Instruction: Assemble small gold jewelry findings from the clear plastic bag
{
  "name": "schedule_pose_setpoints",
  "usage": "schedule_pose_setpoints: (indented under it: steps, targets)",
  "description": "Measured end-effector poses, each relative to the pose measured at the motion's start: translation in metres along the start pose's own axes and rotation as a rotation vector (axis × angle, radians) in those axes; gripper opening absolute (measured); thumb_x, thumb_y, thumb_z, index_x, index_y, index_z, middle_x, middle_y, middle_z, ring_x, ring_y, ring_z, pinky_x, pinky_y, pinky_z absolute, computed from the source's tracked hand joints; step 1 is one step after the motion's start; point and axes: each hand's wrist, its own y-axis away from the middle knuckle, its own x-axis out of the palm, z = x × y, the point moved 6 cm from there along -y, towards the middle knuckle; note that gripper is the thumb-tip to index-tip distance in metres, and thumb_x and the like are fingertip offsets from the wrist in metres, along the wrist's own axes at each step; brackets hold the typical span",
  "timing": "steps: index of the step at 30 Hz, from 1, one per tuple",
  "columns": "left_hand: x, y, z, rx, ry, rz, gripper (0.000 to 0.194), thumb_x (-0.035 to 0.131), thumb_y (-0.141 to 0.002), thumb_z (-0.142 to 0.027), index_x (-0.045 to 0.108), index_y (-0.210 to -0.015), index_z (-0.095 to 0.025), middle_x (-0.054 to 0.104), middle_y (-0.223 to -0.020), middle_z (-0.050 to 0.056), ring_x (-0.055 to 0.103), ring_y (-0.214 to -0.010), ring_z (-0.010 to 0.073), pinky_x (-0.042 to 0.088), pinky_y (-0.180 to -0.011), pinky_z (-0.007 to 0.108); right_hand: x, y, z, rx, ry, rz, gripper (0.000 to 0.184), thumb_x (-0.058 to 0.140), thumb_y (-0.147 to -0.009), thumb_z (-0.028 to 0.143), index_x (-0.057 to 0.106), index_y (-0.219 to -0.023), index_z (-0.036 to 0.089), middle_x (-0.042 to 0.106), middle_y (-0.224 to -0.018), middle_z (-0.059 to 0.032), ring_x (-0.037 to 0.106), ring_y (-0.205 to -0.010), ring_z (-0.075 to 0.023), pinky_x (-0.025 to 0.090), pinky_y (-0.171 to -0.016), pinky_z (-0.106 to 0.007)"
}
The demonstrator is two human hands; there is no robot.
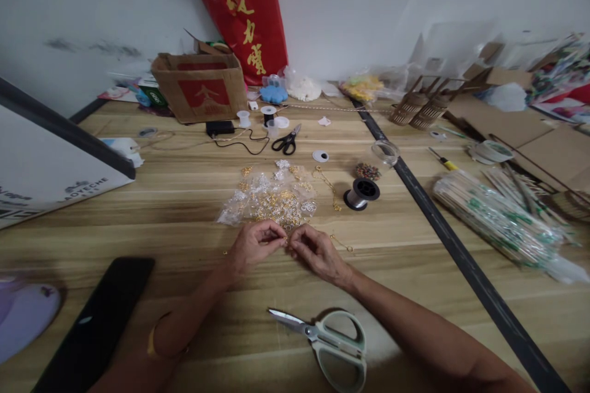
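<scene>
Over the wooden table, my left hand [256, 245] and my right hand [319, 253] meet with thumbs and fingertips pinched almost together. Whatever sits between the fingertips is too small to make out. Just beyond them lies a heap of gold and silver jewelry findings [276, 199], partly in clear plastic bags. A short gold chain [342, 243] rests right of my right hand, and a longer gold chain [328, 183] lies farther back. Close by stands a black spool of thin wire [362, 194]. Large scissors with pale green handles [322, 338] lie slightly open nearer to me.
A tub of small coloured beads [367, 171] and black scissors [286, 140] lie beyond the heap. Bagged sticks [498, 212] are on the right, past a dark strip [431, 215]. A black slab [99, 319] and a white box [59, 166] occupy the left; a paper bag [200, 86] stands behind.
</scene>
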Motion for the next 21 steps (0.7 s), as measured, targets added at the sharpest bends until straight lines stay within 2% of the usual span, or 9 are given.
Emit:
schedule_pose_setpoints:
  steps: [7,15,21]
  targets:
    - [-0.001,0.001,-0.002,0.052,0.002,-0.036,0.013,0.068,-0.075,-0.025,0.063,-0.076,-0.013,0.068,-0.073,0.003,0.066,-0.071,0.0137,0.056,-0.071,0.024,0.004,-0.001,-0.003,0.043,-0.079,0.055,0.030,0.046,-0.095,0.047,0.048,-0.088,0.018,0.058,-0.061,0.0019,0.054,-0.055,-0.0110,0.044,-0.057,-0.024]
    - [0.000,0.002,-0.002,0.069,0.007,-0.073,0.006,0.066,-0.073,-0.017,0.064,-0.076,-0.012,0.068,-0.074,0.004,0.066,-0.070,0.0131,0.055,-0.070,0.023,0.004,0.000,-0.009,0.057,-0.133,0.042,0.028,0.049,-0.094,0.046,0.049,-0.088,0.018,0.059,-0.070,0.0003,0.055,-0.056,-0.0097,0.044,-0.056,-0.023]
    - [0.001,0.003,-0.001,0.058,-0.026,-0.071,0.006,0.065,-0.074,-0.018,0.064,-0.077,-0.013,0.069,-0.075,0.004,0.066,-0.071,0.0136,0.055,-0.070,0.023,0.004,0.000,-0.011,0.086,-0.168,0.011,0.029,0.054,-0.091,0.045,0.051,-0.084,0.017,0.052,-0.065,0.0023,0.048,-0.053,-0.0086,0.039,-0.051,-0.021]
